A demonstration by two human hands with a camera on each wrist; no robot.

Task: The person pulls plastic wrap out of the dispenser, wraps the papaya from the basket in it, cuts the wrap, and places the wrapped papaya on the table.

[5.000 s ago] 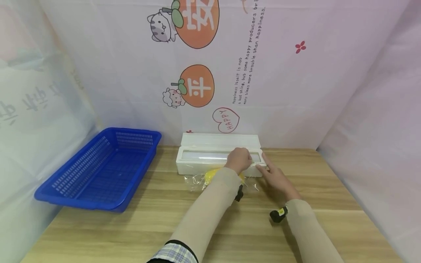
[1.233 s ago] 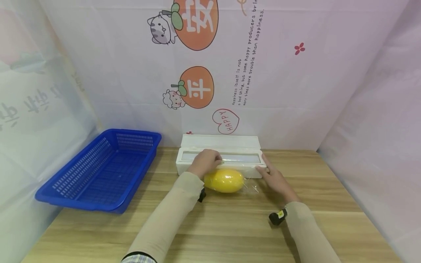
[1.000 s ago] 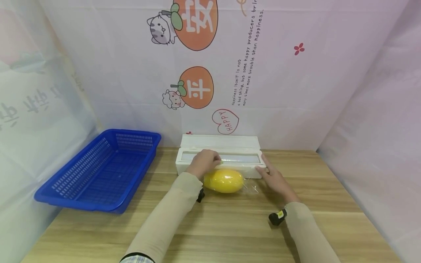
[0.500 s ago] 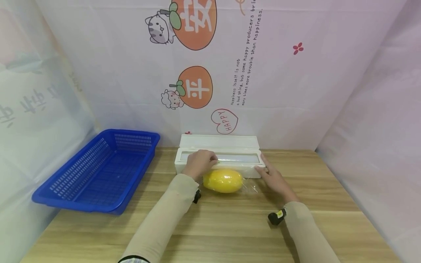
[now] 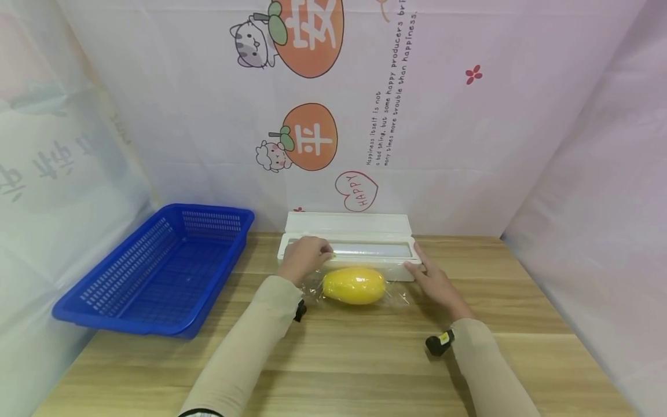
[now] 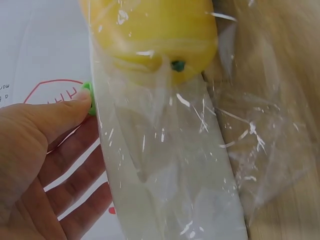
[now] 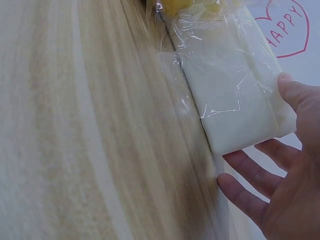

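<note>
A white cling film dispenser box (image 5: 391, 270) with its lid (image 5: 349, 223) raised lies against the back wall, a roll of film (image 5: 370, 250) inside. At its front edge, my left hand (image 5: 304, 258) pinches a small green slide cutter (image 6: 90, 99) between thumb and forefinger; the other fingers are behind the box. My right hand (image 5: 435, 285) holds the box's right end, thumb on the top edge and fingers round the end. Just in front of the box is a smooth yellow fruit (image 5: 354, 285) with a green stem spot, covered by clear cling film (image 6: 165, 145).
A blue plastic basket (image 5: 193, 324) with slotted sides stands on the left of the wooden table (image 5: 365, 370). Printed white cloth (image 5: 438, 145) hangs behind and on both sides. Loose film ends (image 5: 398, 294) spread on either side of the fruit.
My left hand has slid leftward along the box's front edge with the slide cutter, from near the right end. The fruit has come into fuller view. My right hand stays at the box's right end.
</note>
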